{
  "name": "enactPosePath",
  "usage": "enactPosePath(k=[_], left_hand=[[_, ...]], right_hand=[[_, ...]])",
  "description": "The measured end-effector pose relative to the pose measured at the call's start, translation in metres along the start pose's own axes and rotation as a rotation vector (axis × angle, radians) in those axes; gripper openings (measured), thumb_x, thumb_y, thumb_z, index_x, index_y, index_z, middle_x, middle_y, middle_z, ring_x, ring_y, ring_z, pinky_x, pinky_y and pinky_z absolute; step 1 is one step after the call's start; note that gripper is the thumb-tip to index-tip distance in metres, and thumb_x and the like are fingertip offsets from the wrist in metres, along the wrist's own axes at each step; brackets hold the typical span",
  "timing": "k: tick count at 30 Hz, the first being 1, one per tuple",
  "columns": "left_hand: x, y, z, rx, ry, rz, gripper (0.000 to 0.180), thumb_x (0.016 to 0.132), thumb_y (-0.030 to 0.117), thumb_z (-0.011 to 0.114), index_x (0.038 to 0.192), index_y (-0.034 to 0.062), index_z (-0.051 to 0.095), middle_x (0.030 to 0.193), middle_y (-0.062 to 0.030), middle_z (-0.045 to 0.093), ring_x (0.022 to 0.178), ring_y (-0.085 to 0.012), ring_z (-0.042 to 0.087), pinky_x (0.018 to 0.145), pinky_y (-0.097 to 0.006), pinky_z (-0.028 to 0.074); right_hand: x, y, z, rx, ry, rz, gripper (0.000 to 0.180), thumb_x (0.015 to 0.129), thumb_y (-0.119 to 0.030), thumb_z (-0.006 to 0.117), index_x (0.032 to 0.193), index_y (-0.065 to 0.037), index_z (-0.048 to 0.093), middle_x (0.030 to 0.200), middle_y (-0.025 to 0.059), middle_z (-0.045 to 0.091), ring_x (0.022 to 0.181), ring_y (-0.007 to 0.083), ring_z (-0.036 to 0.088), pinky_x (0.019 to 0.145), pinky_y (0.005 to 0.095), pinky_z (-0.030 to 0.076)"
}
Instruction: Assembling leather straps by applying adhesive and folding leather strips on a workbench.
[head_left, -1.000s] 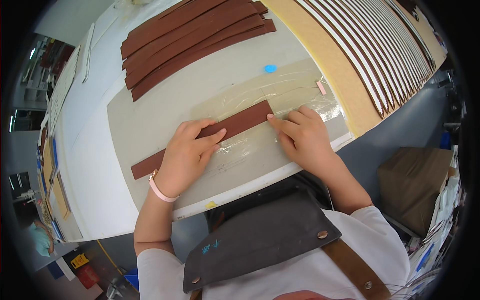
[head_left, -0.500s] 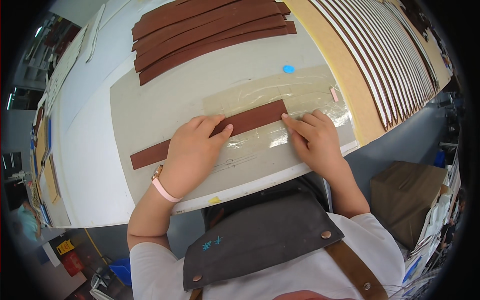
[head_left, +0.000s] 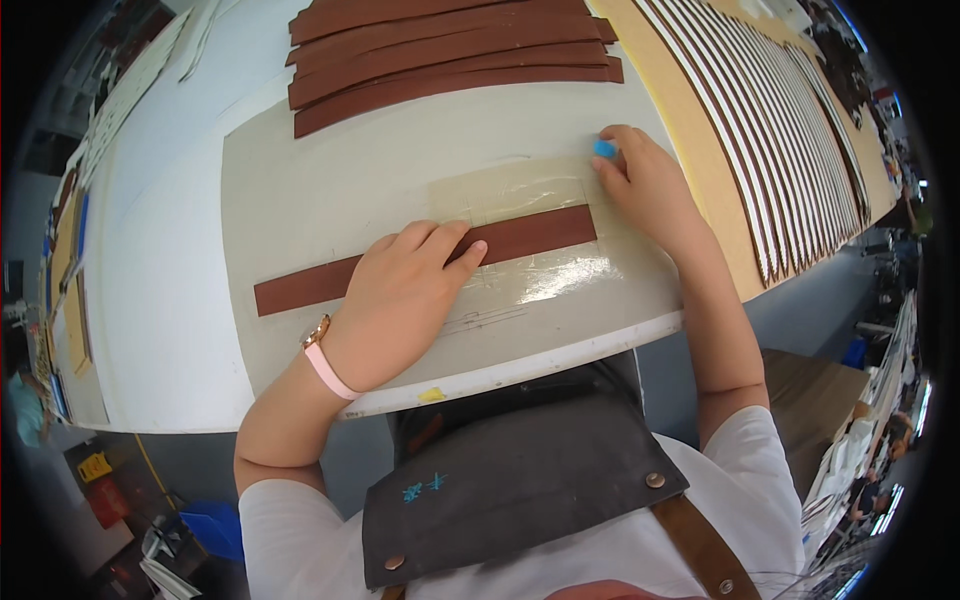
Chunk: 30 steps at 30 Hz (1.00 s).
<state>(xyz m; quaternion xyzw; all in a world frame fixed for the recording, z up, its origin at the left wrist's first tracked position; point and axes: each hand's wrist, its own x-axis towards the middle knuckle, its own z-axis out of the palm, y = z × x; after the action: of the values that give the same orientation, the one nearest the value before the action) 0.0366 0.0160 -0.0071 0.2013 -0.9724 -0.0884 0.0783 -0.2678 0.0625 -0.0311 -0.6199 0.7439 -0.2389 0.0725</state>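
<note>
A long brown leather strip (head_left: 520,238) lies across a grey mat (head_left: 330,190), its right half over a clear plastic sheet (head_left: 540,275). My left hand (head_left: 400,295) lies flat on the strip's middle, fingers spread and pressing it down. My right hand (head_left: 645,185) is farther up and to the right, fingertips closed on a small blue piece (head_left: 604,149) at the mat's right edge.
Several more brown strips (head_left: 450,55) are stacked at the far side of the mat. To the right, a tan board (head_left: 700,150) carries several white strips (head_left: 800,120) in rows. The white table edge (head_left: 520,370) runs close to my body, with a yellow tag (head_left: 432,395) on it.
My right hand left the strip's right end and reached up to the blue piece. My left hand stayed pressed on the strip.
</note>
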Motion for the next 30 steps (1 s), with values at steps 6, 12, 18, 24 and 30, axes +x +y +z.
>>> enactPosePath(k=[6,12,18,24,30], left_hand=[[-0.004,-0.005,0.002,-0.025,-0.022,-0.023,0.047,0.081,-0.001,0.060,0.127,0.0050,0.068,0.131,-0.0120,0.061,0.119,-0.0293,0.058,0.096,-0.039,0.051],[-0.005,-0.006,0.004,-0.051,-0.016,-0.018,0.048,0.080,-0.001,0.061,0.127,0.0052,0.068,0.131,-0.0102,0.061,0.119,-0.0277,0.058,0.096,-0.038,0.050],[-0.007,-0.005,0.008,-0.029,-0.002,-0.028,0.046,0.080,0.003,0.061,0.126,0.0059,0.069,0.130,-0.0078,0.061,0.116,-0.0255,0.058,0.093,-0.037,0.050],[-0.004,-0.006,0.007,-0.039,0.018,-0.027,0.042,0.081,0.005,0.061,0.123,0.0061,0.070,0.125,-0.0065,0.062,0.113,-0.0242,0.058,0.090,-0.036,0.050],[-0.005,-0.008,0.007,-0.063,0.043,-0.026,0.040,0.083,0.006,0.061,0.122,0.0063,0.071,0.123,-0.0061,0.062,0.112,-0.0238,0.058,0.090,-0.036,0.050]], right_hand=[[0.010,-0.001,0.003,0.012,-0.066,0.139,0.016,0.094,-0.014,0.067,0.105,-0.002,0.064,0.090,0.0131,0.064,0.076,0.0293,0.062,0.071,0.0387,0.050],[0.004,0.002,0.008,0.121,0.118,-0.052,0.010,0.092,-0.004,0.068,0.099,-0.002,0.062,0.078,0.0101,0.057,0.067,0.0229,0.056,0.066,0.0355,0.049],[-0.017,-0.082,0.001,0.358,-0.085,-0.097,0.006,0.094,-0.002,0.064,0.096,-0.003,0.059,0.081,0.0149,0.064,0.065,0.0305,0.059,0.063,0.0392,0.049],[-0.014,-0.094,0.026,0.470,-0.287,-0.062,0.005,0.094,-0.003,0.062,0.099,-0.001,0.059,0.072,0.0157,0.063,0.063,0.0322,0.059,0.061,0.0391,0.047],[-0.016,-0.092,0.033,0.508,-0.306,0.002,0.005,0.091,-0.001,0.061,0.095,-0.001,0.058,0.066,0.0093,0.055,0.058,0.0201,0.053,0.058,0.0333,0.045]])
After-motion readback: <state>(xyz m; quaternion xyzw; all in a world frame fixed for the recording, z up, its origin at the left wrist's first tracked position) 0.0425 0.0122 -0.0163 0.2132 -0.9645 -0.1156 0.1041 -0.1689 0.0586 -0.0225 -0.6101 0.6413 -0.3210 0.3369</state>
